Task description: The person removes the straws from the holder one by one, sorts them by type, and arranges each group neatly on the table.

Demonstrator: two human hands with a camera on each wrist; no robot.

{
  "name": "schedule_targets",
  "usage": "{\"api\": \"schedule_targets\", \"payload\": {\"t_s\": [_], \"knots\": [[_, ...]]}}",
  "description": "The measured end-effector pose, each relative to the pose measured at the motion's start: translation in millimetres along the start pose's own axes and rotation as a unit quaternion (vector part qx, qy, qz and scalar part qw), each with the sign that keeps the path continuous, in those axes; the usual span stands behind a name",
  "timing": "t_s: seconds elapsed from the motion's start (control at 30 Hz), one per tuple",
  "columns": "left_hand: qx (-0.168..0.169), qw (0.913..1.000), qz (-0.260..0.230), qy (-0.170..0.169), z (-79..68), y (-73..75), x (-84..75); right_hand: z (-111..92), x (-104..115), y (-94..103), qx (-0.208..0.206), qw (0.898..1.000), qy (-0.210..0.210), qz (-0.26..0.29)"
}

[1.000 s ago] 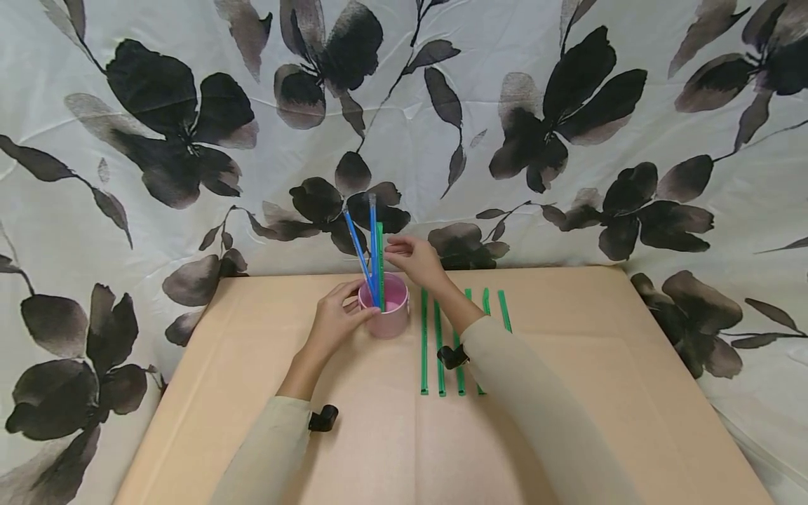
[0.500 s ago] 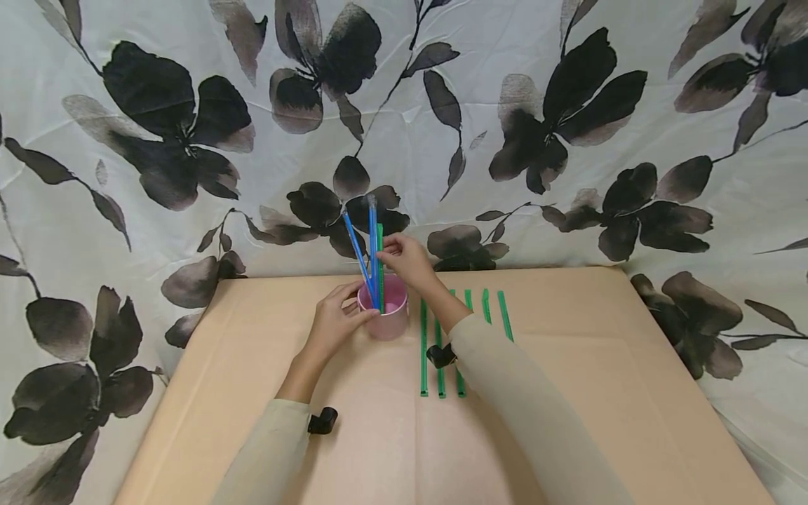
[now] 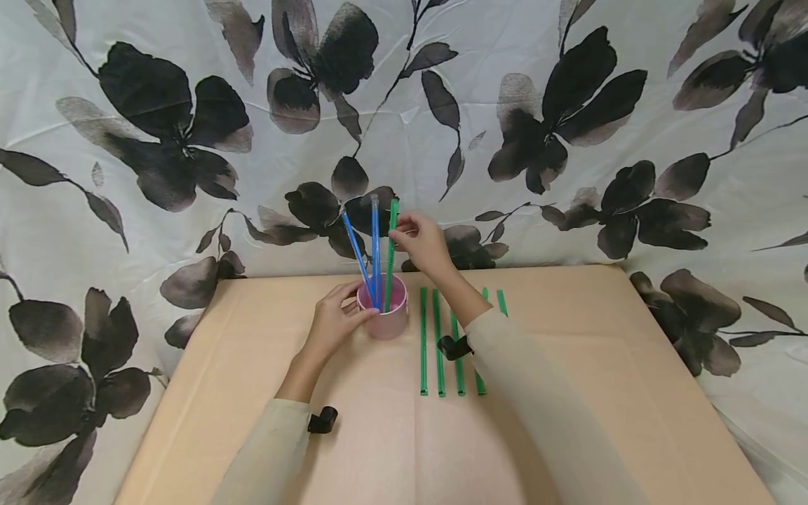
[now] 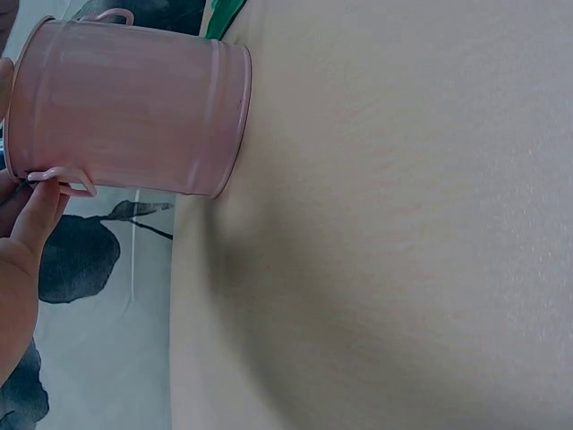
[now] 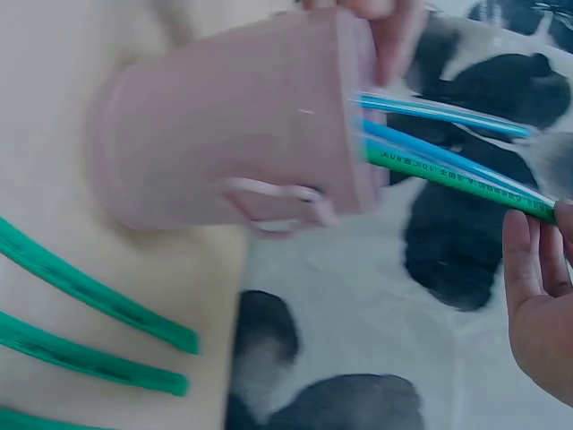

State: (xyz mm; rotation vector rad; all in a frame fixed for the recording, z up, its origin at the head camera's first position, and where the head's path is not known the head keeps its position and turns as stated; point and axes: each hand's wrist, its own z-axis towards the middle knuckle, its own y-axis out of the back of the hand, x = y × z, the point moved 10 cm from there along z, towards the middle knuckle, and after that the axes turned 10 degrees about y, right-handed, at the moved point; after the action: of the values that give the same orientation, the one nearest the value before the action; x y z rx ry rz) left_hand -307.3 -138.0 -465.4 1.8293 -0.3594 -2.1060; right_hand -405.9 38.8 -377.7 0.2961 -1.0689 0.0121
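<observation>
A small pink pail (image 3: 390,324) with little side handles stands upright near the table's far edge. My left hand (image 3: 341,319) holds its left side at the rim, and in the left wrist view a fingertip meets a handle (image 4: 70,176). Two blue sticks (image 3: 357,249) lean inside the pail. Beside them rises a thin green stick (image 3: 391,245), printed with small writing in the right wrist view. My right hand (image 3: 424,242) pinches this green stick near its upper end. Its lower end is hidden in the pail.
Several more green sticks (image 3: 423,344) lie in a row on the tan tabletop (image 3: 379,435), right of the pail. My right forearm passes over some of them. A floral cloth (image 3: 404,105) hangs behind the table.
My right hand has closed on the green stick and moved up a little. The stick now stands higher and tilts right, away from the blue ones. My left hand has stayed on the pail.
</observation>
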Motion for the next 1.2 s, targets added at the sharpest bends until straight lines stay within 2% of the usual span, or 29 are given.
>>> {"api": "schedule_targets", "payload": {"t_s": [0.37,0.53,0.7,0.9,1.2], "knots": [[0.001,1.0000,-0.004,0.006,0.9,-1.7,1.7,18,54,61.4,-0.044,0.995,0.064,0.059],[0.002,0.9999,-0.012,0.006,0.7,-2.1,3.8,16,69,87.7,-0.060,0.992,0.085,0.070],[-0.003,0.9998,-0.020,0.002,1.2,-0.5,6.1,8,75,113.6,-0.070,0.992,0.085,0.058],[-0.002,1.0000,-0.008,0.004,1.7,-1.9,4.3,-6,64,148.6,-0.083,0.994,0.065,0.022],[-0.008,0.9999,-0.008,0.006,0.9,-0.2,4.4,-34,20,190.6,-0.088,0.995,0.023,-0.029]]}}
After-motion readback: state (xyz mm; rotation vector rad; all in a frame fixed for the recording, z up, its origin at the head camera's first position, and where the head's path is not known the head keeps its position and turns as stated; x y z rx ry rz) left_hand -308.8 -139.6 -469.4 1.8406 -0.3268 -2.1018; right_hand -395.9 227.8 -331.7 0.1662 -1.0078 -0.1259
